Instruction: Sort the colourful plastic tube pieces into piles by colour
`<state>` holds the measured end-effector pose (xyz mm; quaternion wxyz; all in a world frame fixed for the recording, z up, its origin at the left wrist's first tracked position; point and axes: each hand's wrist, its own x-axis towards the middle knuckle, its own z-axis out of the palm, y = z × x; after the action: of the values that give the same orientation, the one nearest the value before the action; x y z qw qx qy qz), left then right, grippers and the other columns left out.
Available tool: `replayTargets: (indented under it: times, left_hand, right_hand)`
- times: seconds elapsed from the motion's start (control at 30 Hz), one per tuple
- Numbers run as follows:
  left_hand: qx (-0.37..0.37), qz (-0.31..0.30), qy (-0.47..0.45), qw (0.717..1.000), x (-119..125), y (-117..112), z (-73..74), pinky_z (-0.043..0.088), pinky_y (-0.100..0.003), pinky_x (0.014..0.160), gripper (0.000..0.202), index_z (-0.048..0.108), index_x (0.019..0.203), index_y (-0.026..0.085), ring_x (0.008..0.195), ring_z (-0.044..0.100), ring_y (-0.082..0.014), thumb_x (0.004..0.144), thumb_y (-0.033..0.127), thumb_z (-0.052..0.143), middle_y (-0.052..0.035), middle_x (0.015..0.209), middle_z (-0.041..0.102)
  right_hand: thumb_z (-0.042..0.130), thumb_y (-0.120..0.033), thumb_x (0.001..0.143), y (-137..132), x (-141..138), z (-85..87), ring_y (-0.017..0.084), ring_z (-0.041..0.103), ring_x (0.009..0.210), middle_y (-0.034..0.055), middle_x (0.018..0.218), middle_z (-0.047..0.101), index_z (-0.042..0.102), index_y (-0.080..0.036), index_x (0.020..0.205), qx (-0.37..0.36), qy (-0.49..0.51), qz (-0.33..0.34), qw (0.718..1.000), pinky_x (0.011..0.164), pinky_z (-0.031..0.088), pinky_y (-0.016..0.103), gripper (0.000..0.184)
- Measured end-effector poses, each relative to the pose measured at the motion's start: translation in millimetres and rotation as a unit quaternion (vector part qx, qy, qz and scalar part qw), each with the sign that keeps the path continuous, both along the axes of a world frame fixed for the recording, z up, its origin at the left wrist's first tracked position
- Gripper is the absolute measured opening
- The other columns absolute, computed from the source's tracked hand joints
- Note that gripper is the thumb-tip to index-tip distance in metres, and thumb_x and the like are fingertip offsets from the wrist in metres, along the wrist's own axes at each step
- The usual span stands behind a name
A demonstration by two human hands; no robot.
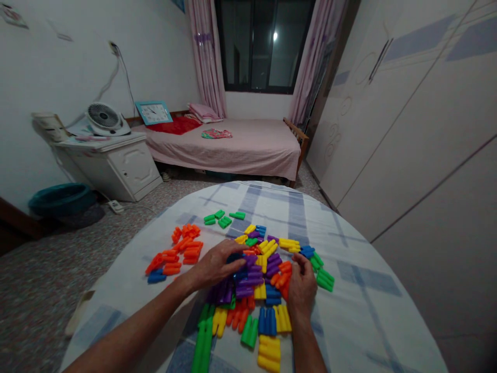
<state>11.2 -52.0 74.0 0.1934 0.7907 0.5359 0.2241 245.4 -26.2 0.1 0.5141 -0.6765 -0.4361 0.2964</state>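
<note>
A pile of plastic building pieces shaped like joined tubes lies on the table, with purple pieces [248, 277] in its middle. My left hand [217, 264] reaches over the pile's left side, its thumb and fingers stretched out and apart. Under and between them a dark blue piece [235, 257] partly shows. At the right edge of the pile, my right hand [303, 285] has its fingers curled inward. Orange pieces [282, 277] lie against its inner side, and a blue piece [307, 251] is by its fingertips. Whatever its fingers hold is hidden.
Orange pieces [190, 248] form a group at the left, and several green pieces [224, 222] lie farther back. A long green piece [202, 347] is at the front. The round table wears a checked cloth [361, 311]. Beyond stand a bed [248, 147] and cabinet [135, 166].
</note>
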Motion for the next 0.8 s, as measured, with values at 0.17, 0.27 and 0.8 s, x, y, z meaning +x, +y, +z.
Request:
replayTargets:
  times: [0.17, 0.27, 0.8]
  left_hand:
    - [0.024, 0.006, 0.105, 0.994, 19, 19, -7.7, 0.044, -0.03, 0.087, 0.029, 0.066, 0.106, 0.022, 0.097, 0.057, -0.0192, 0.089, 0.026, 0.042, -0.0066, 0.1, 0.065]
    - [0.0, 0.004, 0.125, 0.992, 23, 31, -11.8, 0.045, -0.03, 0.086, 0.033, 0.067, 0.106, 0.024, 0.096, 0.058, -0.0193, 0.085, 0.016, 0.042, -0.0064, 0.102, 0.065]
    - [-0.051, -0.029, 0.099, 0.993, 29, 57, -15.7, 0.041, -0.031, 0.098, 0.051, 0.051, 0.128, 0.023, 0.114, 0.052, -0.0214, 0.077, 0.024, 0.056, -0.0069, 0.126, 0.053]
  right_hand:
    - [0.043, -0.039, 0.076, 0, 0, 0.0, 0.022, 0.059, 0.097, 0.0069, 0.106, 0.066, 0.062, -0.019, 0.103, 0.002, -0.009, 0.003, 1.0, 0.085, 0.041, 0.031, 0.038]
    - [0.044, -0.039, 0.076, 1, 1, -1.1, 0.022, 0.06, 0.097, 0.007, 0.107, 0.066, 0.062, -0.019, 0.104, 0.005, -0.009, 0.0, 1.0, 0.084, 0.041, 0.031, 0.039]
    - [0.044, -0.04, 0.076, 0, -1, 1.6, 0.021, 0.06, 0.096, 0.0081, 0.107, 0.066, 0.063, -0.018, 0.104, 0.003, -0.014, 0.0, 1.0, 0.083, 0.043, 0.03, 0.039]
